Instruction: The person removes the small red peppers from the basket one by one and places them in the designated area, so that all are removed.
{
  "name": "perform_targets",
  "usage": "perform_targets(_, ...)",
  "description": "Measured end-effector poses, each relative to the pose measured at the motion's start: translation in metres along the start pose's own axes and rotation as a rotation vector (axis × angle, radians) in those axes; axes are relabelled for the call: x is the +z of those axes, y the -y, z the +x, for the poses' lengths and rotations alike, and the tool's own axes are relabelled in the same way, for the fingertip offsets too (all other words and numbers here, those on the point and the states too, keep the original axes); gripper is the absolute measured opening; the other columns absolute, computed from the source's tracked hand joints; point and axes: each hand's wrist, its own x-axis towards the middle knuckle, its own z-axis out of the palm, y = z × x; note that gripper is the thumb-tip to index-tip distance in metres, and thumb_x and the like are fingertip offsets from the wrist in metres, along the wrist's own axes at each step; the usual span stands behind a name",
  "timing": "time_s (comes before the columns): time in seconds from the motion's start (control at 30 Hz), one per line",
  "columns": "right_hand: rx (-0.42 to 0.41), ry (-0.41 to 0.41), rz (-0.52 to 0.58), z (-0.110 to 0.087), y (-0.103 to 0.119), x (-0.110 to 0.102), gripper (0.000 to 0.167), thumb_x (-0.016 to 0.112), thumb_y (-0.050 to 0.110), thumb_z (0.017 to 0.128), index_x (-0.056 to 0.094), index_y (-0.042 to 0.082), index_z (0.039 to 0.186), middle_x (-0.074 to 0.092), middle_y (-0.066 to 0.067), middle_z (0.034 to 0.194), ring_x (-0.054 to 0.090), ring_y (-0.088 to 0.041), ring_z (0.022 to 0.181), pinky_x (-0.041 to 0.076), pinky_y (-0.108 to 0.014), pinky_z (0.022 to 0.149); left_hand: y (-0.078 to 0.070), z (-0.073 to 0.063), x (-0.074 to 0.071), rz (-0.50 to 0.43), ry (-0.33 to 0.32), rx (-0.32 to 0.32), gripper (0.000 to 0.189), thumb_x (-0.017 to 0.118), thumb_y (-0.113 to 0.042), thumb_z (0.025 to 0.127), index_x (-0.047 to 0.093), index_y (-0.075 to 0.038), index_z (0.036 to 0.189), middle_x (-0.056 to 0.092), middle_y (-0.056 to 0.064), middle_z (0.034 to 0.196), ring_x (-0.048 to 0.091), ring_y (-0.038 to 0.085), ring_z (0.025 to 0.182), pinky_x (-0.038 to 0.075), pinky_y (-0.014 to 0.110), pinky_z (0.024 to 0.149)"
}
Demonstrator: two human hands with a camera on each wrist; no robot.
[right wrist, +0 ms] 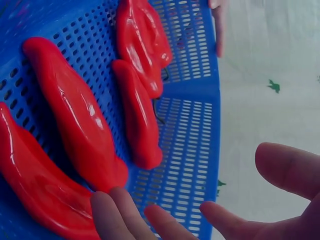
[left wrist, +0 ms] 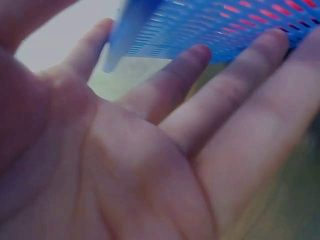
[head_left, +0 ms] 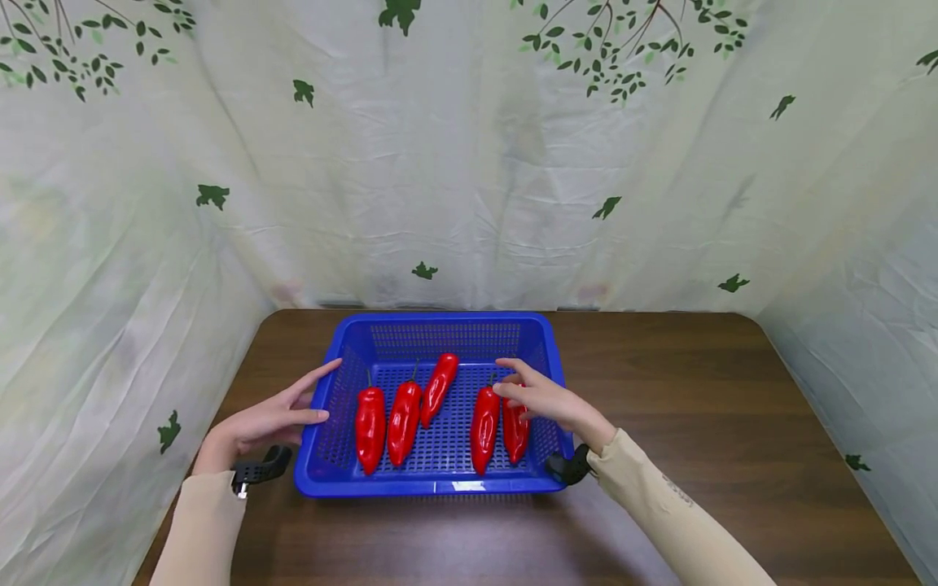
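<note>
Several glossy long red peppers (head_left: pixel 404 423) with thin dark stems lie in a blue perforated plastic basket (head_left: pixel 447 486), some toward its left and two toward its right. At the basket's left side is my left hand (head_left: pixel 265 421), its fingers spread and straight; thumb and index finger reach the rim. In the left wrist view, other fingers (left wrist: pixel 240 85) extend beneath the mesh bottom. My right hand (head_left: pixel 545 397) hovers over the right part of the basket, holding nothing. Its fingertips (right wrist: pixel 107 210) overlap the end of a red pepper (right wrist: pixel 75 115) in the right wrist view, thumb held apart.
The basket stands on a brown wooden table (head_left: pixel 674 407), near its back edge. A pale curtain (head_left: pixel 469 163) printed with green leaves hangs behind and along both sides. Dark straps (head_left: pixel 256 470) circle both wrists.
</note>
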Motion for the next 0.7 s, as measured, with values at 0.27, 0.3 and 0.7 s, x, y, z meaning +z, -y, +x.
perform_targets(0.27,0.049,0.029,0.017,0.009,-0.002,0.006,0.056,0.053,0.021,0.098,0.031,0.007,0.147,0.049,-0.022,0.129,0.055,-0.042,0.109,0.051,-0.052,0.084,0.005,0.010,-0.002,-0.028,-0.011,0.032,0.080,0.051,-0.011,0.097,-0.001,-0.035,0.153,0.004,0.029,0.152,0.036,0.050,0.128,0.047,0.058,0.087)
perform_targets(0.3,0.053,0.032,0.019,0.010,-0.002,0.006,0.055,0.053,0.020,0.098,0.031,0.007,0.147,0.049,-0.021,0.129,0.055,-0.042,0.108,0.051,-0.051,0.083,0.006,0.011,-0.001,-0.034,-0.016,0.036,0.081,0.051,-0.010,0.097,-0.001,-0.035,0.153,0.002,0.028,0.153,0.032,0.051,0.129,0.046,0.058,0.088)
perform_targets(0.7,0.089,0.039,-0.031,0.018,-0.002,0.013,0.054,0.055,0.021,0.096,0.035,0.007,0.144,0.053,-0.020,0.126,0.059,-0.038,0.099,0.054,-0.046,0.075,0.012,0.014,0.001,-0.070,-0.060,0.049,0.080,0.052,-0.009,0.096,0.003,-0.037,0.153,0.002,0.024,0.154,0.022,0.053,0.133,0.046,0.057,0.090)
